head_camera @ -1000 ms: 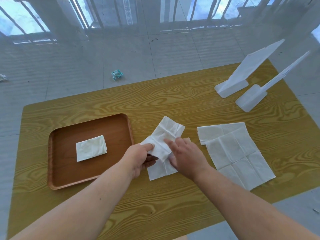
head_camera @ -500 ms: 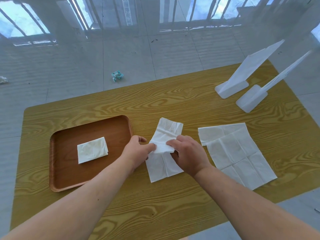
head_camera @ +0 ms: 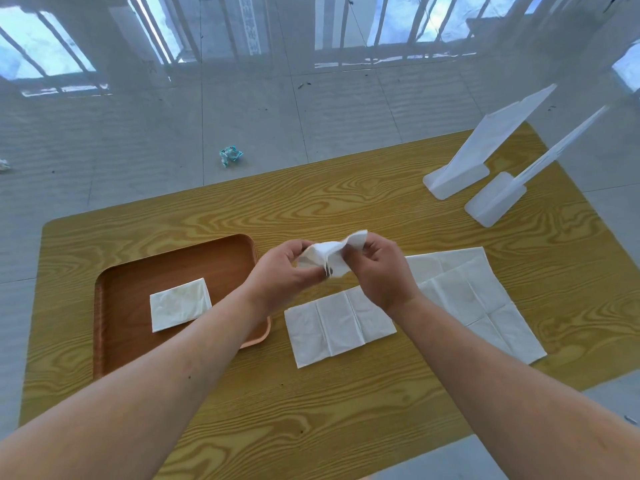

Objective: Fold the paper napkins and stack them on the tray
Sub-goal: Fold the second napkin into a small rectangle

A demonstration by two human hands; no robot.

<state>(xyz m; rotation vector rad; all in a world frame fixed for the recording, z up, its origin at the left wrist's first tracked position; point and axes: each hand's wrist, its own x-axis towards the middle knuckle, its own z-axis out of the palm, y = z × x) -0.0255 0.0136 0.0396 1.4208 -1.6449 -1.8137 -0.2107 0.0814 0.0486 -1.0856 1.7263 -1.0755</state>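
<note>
A small white paper napkin (head_camera: 329,254) is held up above the table, pinched between my left hand (head_camera: 284,275) and my right hand (head_camera: 377,271). It is crumpled and partly folded. Below my hands a half-folded napkin (head_camera: 332,323) lies flat on the wooden table (head_camera: 346,209). To its right an unfolded napkin (head_camera: 485,299) lies flat, partly under my right wrist. The brown tray (head_camera: 131,282) sits at the left with one folded napkin (head_camera: 180,304) on it.
Two white plastic stands (head_camera: 457,178) (head_camera: 495,206) lean at the table's back right corner. A crumpled wrapper (head_camera: 230,155) lies on the tiled floor beyond the table. The table's right edge runs close to the unfolded napkin.
Both hands have lifted a napkin off the table; earlier they pressed it flat on the wood. A half-folded napkin is left lying beneath them.
</note>
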